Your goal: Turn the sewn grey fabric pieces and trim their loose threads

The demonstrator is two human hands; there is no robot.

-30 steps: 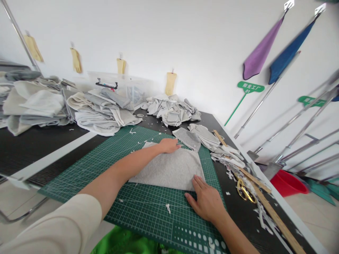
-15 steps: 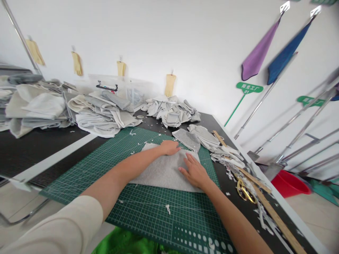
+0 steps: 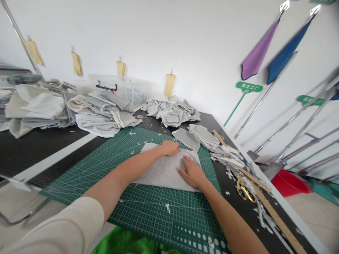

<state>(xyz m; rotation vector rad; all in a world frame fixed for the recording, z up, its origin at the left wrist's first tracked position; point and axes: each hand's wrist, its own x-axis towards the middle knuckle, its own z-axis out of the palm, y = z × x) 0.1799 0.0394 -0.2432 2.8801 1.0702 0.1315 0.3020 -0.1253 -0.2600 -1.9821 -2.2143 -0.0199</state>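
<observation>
A grey piece of fabric (image 3: 161,173) lies flat on the green cutting mat (image 3: 148,201). My left hand (image 3: 171,148) rests at the fabric's far edge, its fingers pointing right and lying flat. On the right part of the cloth lies my right hand (image 3: 192,172), palm down with the fingers apart. Just beyond the fabric is a smaller grey cloth piece (image 3: 186,138), beside another pale folded piece (image 3: 203,135). Small white scraps (image 3: 167,208) are scattered on the mat.
Piles of grey and white cloth (image 3: 106,113) stand at the back left, with another heap (image 3: 173,112) at the back. Gold-handled scissors (image 3: 245,190), wooden rulers (image 3: 278,218) and fabric trimmings (image 3: 262,215) lie along the right edge. A clear bin (image 3: 132,88) stands behind.
My right hand has shifted slightly left and now lies flatter on the fabric. The fabric's near edge has moved a little away from me. My left hand has barely moved.
</observation>
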